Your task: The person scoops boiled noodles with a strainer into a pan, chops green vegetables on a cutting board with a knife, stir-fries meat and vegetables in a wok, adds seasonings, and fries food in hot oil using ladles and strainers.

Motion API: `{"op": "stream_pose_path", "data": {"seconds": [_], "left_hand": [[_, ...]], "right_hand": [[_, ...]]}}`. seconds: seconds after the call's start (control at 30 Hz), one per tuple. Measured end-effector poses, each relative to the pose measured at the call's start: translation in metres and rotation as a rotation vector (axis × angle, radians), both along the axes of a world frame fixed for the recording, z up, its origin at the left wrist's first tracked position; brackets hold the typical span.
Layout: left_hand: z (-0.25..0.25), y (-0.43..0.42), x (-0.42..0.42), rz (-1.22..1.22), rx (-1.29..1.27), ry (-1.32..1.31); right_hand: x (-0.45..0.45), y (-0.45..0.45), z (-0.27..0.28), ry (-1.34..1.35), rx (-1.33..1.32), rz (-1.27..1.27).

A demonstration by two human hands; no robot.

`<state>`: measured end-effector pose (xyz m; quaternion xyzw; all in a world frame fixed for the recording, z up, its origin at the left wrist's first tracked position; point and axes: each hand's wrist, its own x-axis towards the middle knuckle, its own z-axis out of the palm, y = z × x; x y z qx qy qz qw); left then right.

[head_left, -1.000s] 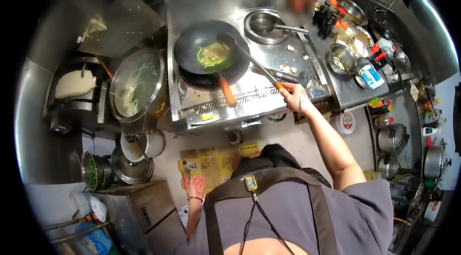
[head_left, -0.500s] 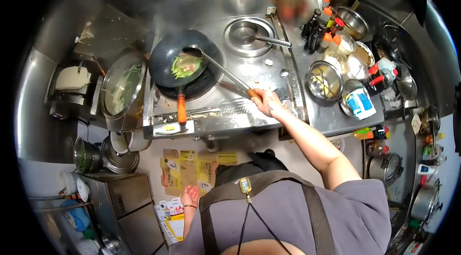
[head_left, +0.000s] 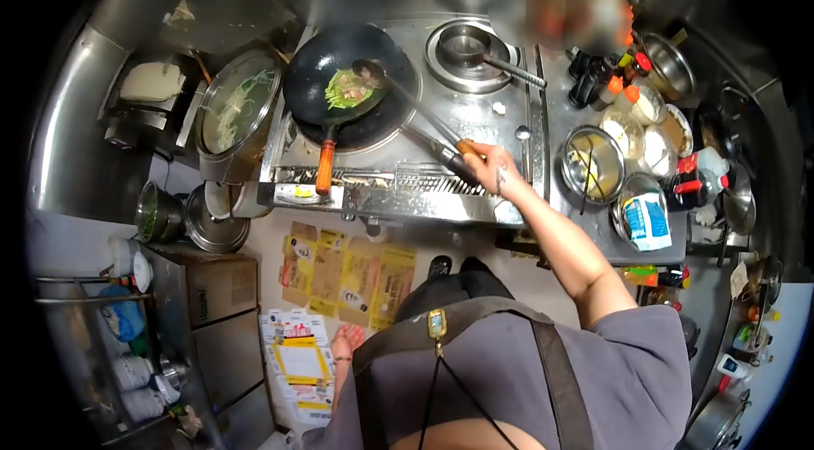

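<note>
At the upper left there is a pot [head_left: 227, 115] with noodles. To the right of it, the wok [head_left: 326, 52] sits at the upper middle, and green food [head_left: 346, 92] lies inside. The left hand [head_left: 347, 338], in the lower middle, is loosely open. The ladle [head_left: 417, 106] has its head at the food; the right hand [head_left: 490, 169], right of centre, grips its handle closely.

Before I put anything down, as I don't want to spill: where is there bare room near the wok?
On the stovetop, a mostly bare patch lies between the wok, the round pan and the right hand. The near-left corner of the counter is bare, bordered by the metal bowl and blue-and-white bag. Behind them, bottles crowd the counter.
</note>
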<state>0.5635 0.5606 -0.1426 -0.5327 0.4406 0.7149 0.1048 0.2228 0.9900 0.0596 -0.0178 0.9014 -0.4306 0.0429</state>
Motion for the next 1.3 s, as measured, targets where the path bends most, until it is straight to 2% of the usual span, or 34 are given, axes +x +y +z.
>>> {"op": "stream_pose_path", "data": {"seconds": [0.03, 0.07, 0.1, 0.17, 0.23, 0.27, 0.3, 0.37, 0.4, 0.43, 0.5, 0.57, 0.6, 0.63, 0.7, 0.73, 0.83, 0.87, 0.9, 1.0, 1.03, 1.07, 1.13, 1.17, 1.23, 1.3], "left_hand": [[-0.009, 0.004, -0.007, 0.035, -0.022, -0.04], [-0.012, 0.002, -0.005, 0.045, -0.022, -0.045], [-0.009, -0.004, -0.002, 0.071, -0.026, 0.002], [-0.011, -0.007, -0.014, 0.091, -0.024, 0.082], [-0.011, -0.008, -0.021, 0.083, 0.01, -0.019], [-0.009, -0.004, -0.02, 0.081, -0.024, 0.048], [-0.016, -0.014, -0.01, 0.078, -0.025, 0.036], [-0.05, -0.027, -0.013, 0.108, 0.126, 0.142], [-0.055, -0.031, -0.015, 0.081, 0.248, 0.168], [-0.059, -0.033, -0.015, 0.078, 0.251, 0.169], [-0.021, -0.01, -0.035, 0.051, 0.0, 0.106], [-0.032, -0.025, -0.028, 0.029, 0.014, 0.106], [-0.041, -0.024, -0.036, 0.012, 0.035, 0.129], [-0.037, -0.023, -0.04, 0.009, 0.036, 0.135], [-0.005, -0.009, -0.056, 0.093, -0.016, 0.026], [0.003, -0.007, -0.054, 0.121, -0.014, 0.089], [-0.017, -0.018, -0.05, 0.101, -0.048, 0.086], [-0.022, -0.023, -0.043, 0.075, -0.04, 0.099], [-0.037, -0.03, -0.034, 0.06, -0.036, 0.095], [-0.101, -0.054, -0.011, 0.009, 0.036, 0.11], [-0.101, -0.052, -0.012, -0.018, 0.035, 0.113], [-0.08, -0.041, -0.023, -0.049, 0.016, 0.102], [-0.019, -0.012, -0.052, -0.094, -0.022, 0.079], [0.003, -0.001, -0.062, -0.096, -0.032, 0.088], [0.033, 0.012, -0.081, -0.054, -0.018, 0.11], [0.063, 0.025, -0.099, -0.105, -0.027, 0.188]], "right_hand": [[-0.004, -0.005, 0.013, -0.021, -0.01, -0.001], [-0.005, -0.002, 0.001, -0.004, -0.1, 0.009], [-0.001, -0.001, -0.014, 0.067, -0.078, 0.024], [-0.005, 0.0, -0.028, 0.025, 0.046, 0.012], [-0.003, -0.011, 0.015, 0.049, 0.068, -0.02], [-0.001, -0.014, 0.026, 0.046, 0.005, -0.046], [0.006, -0.011, 0.036, -0.065, -0.044, -0.028], [0.008, 0.001, -0.013, 0.109, 0.12, -0.035], [0.006, 0.0, -0.002, 0.033, 0.121, -0.025], [0.0, -0.004, 0.009, 0.0, 0.062, -0.01], [0.003, -0.016, 0.035, -0.026, -0.011, -0.031], [0.011, -0.01, 0.007, -0.054, -0.056, -0.05], [0.01, -0.007, -0.012, 0.141, 0.126, -0.061], [0.002, -0.004, -0.024, 0.01, -0.026, -0.096], [0.002, -0.013, 0.011, -0.379, -0.439, -0.17], [0.007, -0.012, 0.018, -0.456, -0.564, -0.207], [0.008, 0.009, 0.029, -0.571, -0.909, -0.335], [0.007, 0.017, 0.025, -0.512, -0.908, -0.37], [0.004, 0.025, 0.023, -0.454, -0.905, -0.405], [-0.026, 0.042, -0.004, -0.158, -0.399, -0.428], [-0.043, 0.048, -0.016, -0.066, -0.214, -0.44], [-0.055, 0.051, -0.021, -0.059, -0.211, -0.444], [-0.082, 0.056, -0.023, 0.06, 0.087, -0.501], [-0.094, 0.059, -0.026, 0.071, 0.083, -0.499], [-0.115, 0.059, -0.037, -0.292, -0.384, -0.591], [-0.126, 0.055, -0.024, -0.43, -0.836, -0.633]]}}
